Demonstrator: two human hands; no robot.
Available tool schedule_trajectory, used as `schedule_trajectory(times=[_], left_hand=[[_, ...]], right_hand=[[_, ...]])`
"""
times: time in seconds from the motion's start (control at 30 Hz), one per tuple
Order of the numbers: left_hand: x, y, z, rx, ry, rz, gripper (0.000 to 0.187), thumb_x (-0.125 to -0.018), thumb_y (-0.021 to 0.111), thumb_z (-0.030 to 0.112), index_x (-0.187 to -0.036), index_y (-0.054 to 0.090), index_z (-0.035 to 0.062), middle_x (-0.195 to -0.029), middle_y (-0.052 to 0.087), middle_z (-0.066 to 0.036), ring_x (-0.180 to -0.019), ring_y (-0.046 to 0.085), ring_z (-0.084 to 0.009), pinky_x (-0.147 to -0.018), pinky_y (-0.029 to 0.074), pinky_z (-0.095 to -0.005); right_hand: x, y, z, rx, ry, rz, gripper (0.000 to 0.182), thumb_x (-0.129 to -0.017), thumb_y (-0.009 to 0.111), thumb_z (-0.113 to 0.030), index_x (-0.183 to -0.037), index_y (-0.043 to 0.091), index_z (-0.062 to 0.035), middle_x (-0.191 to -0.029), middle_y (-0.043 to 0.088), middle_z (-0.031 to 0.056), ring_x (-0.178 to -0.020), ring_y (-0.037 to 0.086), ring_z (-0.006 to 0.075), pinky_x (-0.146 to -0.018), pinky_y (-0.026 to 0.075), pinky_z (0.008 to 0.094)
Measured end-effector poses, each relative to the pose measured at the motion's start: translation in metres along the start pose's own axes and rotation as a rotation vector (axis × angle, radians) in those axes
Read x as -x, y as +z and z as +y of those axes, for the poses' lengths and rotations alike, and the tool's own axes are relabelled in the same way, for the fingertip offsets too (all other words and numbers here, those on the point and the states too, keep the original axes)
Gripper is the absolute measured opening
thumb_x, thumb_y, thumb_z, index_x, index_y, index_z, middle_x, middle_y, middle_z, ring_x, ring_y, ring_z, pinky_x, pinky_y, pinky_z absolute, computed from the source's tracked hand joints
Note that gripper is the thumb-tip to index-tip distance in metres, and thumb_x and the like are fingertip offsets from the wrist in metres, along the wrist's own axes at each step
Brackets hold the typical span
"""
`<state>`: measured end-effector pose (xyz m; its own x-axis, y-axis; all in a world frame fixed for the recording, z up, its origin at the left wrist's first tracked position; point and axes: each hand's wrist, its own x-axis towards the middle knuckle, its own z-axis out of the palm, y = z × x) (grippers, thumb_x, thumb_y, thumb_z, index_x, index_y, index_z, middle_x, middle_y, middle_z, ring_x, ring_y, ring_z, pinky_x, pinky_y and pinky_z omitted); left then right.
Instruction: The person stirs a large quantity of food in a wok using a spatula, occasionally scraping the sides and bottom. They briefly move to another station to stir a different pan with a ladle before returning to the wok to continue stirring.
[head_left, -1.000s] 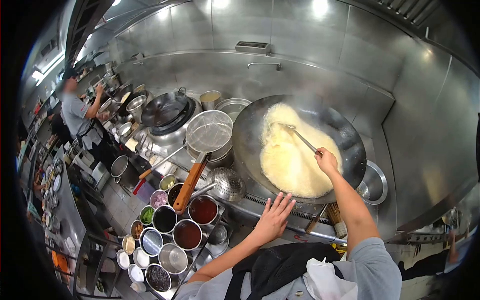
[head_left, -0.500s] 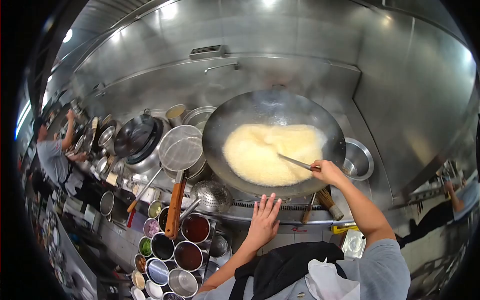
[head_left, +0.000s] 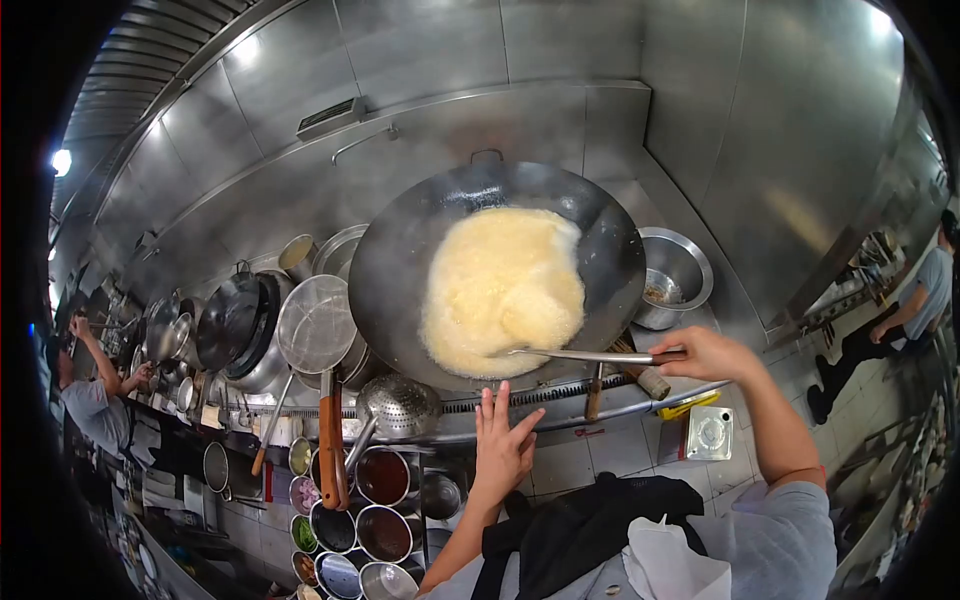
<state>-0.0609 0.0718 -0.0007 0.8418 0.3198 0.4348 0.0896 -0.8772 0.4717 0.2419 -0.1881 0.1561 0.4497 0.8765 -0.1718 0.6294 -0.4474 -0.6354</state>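
Note:
My right hand [head_left: 705, 356] is closed around the handle end of a long-handled metal ladle [head_left: 600, 355]. The ladle's bowl is mostly hidden in the pale yellow, foaming liquid [head_left: 500, 280], near its front edge. This liquid fills the middle of a large black wok [head_left: 610, 230] on the range. Fingers spread, my left hand [head_left: 503, 440] is raised by the wok's front rim, holding nothing. Its fingertips overlap the rim in this view.
Left of the wok are a round mesh strainer [head_left: 318, 320] and a perforated scoop [head_left: 400, 405]. Pots of sauce [head_left: 384, 476] stand below them. A metal bowl [head_left: 690, 265] sits right of the wok. Other people [head_left: 925, 290] work at far right and far left.
The view has turned to the right. My right hand has drawn the ladle toward the wok's front right, and its handle now lies nearly level across the rim. My left hand stays open.

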Motion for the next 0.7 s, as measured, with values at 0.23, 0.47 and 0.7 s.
schedule_trajectory(times=[0.23,0.47,0.7], left_hand=[[0.0,0.0,0.001,-0.001,0.001,0.022,0.056,-0.085,0.082,0.008,-0.138,0.077,0.0246,-0.179,0.028,-0.025,-0.163,0.023,-0.059,-0.127,0.029,-0.0702],[0.001,-0.007,0.006,-0.024,-0.021,0.05,0.058,-0.087,0.079,0.008,-0.142,0.072,0.0234,-0.179,0.03,-0.022,-0.163,0.026,-0.0541,-0.125,0.032,-0.0723],[0.0,-0.008,0.012,-0.045,-0.049,0.047,0.08,-0.089,0.08,0.011,-0.163,0.052,0.0185,-0.179,0.03,-0.019,-0.165,0.026,-0.0506,-0.126,0.032,-0.0696]], right_hand=[[0.017,-0.057,-0.014,0.376,0.106,0.21,0.039,-0.084,0.089,-0.023,-0.121,0.083,-0.013,-0.109,0.085,0.007,-0.103,0.081,0.0301,-0.091,0.063,0.0417],[-0.11,-0.002,0.058,0.523,-0.018,0.348,0.037,-0.091,0.081,-0.03,-0.127,0.081,-0.0195,-0.112,0.083,0.012,-0.101,0.078,0.0368,-0.091,0.063,0.0501],[-0.239,0.043,0.047,0.409,-0.082,0.432,0.031,-0.096,0.078,-0.026,-0.126,0.079,-0.0194,-0.109,0.082,0.0154,-0.102,0.078,0.0409,-0.092,0.062,0.053]])
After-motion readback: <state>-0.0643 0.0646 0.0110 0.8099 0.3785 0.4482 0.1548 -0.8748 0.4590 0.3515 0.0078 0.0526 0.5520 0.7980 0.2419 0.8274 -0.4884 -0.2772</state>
